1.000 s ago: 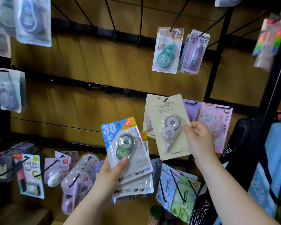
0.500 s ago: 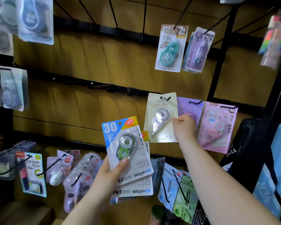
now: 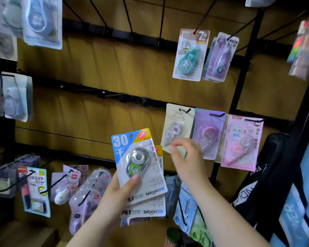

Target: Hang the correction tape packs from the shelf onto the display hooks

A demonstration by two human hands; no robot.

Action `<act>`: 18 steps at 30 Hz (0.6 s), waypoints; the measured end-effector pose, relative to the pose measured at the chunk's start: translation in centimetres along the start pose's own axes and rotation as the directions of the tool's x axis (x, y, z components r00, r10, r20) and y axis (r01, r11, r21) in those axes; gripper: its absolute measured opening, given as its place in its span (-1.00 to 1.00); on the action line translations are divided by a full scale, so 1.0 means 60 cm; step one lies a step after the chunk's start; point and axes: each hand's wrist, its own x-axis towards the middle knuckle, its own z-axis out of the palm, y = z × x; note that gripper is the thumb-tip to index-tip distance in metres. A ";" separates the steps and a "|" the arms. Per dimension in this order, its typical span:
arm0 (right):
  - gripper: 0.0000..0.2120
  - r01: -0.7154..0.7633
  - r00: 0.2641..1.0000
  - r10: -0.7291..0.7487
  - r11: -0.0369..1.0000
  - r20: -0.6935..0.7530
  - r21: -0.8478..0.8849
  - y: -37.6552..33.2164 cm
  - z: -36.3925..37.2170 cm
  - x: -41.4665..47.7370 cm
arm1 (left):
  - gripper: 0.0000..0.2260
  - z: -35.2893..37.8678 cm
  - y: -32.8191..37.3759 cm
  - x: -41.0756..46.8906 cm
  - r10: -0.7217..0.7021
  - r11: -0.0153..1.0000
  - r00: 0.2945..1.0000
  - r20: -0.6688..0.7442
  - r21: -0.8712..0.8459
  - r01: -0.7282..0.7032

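Note:
My left hand [image 3: 114,193] grips a small stack of blue-and-white correction tape packs [image 3: 139,166]; the front one shows a green dispenser and a big "30". A cream pack [image 3: 177,122] with a grey dispenser hangs on a black display hook [image 3: 185,110] at centre right. My right hand [image 3: 187,157] is blurred in front of that pack's lower edge, fingers loosely curled and holding nothing. Purple [image 3: 208,132] and pink [image 3: 242,141] packs hang to the right of the cream one.
Bare black hooks [image 3: 114,94] stick out of the wooden slat wall at centre and top. A teal pack [image 3: 189,54] and a lilac pack [image 3: 220,56] hang higher up. More stationery packs [image 3: 89,191] fill the lower hooks. A black upright post [image 3: 243,68] and bags stand right.
My right hand slid the cream pack onto its hook, let go of it and pulled back down and left toward the stack. My left hand kept the stack nearly still.

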 end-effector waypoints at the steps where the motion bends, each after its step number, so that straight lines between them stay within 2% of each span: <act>1: -0.85 0.015 0.997 -0.011 0.999 0.083 -0.046 -0.005 0.005 -0.006 | -0.82 0.004 0.001 -0.001 0.003 1.000 1.000 0.004 -0.002 -0.003; 3: -0.76 -0.042 0.980 0.059 0.995 0.192 -0.092 -0.009 0.015 -0.011 | -0.83 0.011 0.001 -0.001 0.012 1.000 1.000 0.010 -0.010 -0.012; 5: -0.79 -0.128 0.959 0.143 0.989 0.245 -0.076 -0.015 0.019 -0.013 | -0.82 0.015 0.002 -0.003 0.017 1.000 1.000 0.013 -0.026 -0.017; 8: -0.96 -0.317 0.912 0.267 0.941 0.313 0.121 -0.020 0.014 -0.016 | -0.78 0.016 0.005 -0.008 0.024 0.999 1.000 0.020 -0.043 -0.023; 9: -0.89 -0.356 0.898 0.284 0.918 0.336 0.174 -0.020 0.012 -0.019 | -0.75 0.016 0.007 -0.009 0.030 0.999 0.999 0.025 -0.046 -0.028; 11: -0.80 -0.361 0.900 0.279 0.908 0.335 0.213 -0.017 0.010 -0.023 | -0.70 0.017 0.010 -0.009 0.039 0.998 0.999 0.034 -0.042 -0.037; 18: -0.78 -0.316 0.922 0.246 0.925 0.300 0.210 -0.018 0.012 -0.028 | -0.62 0.010 0.003 -0.007 0.039 0.999 0.999 0.013 -0.023 -0.039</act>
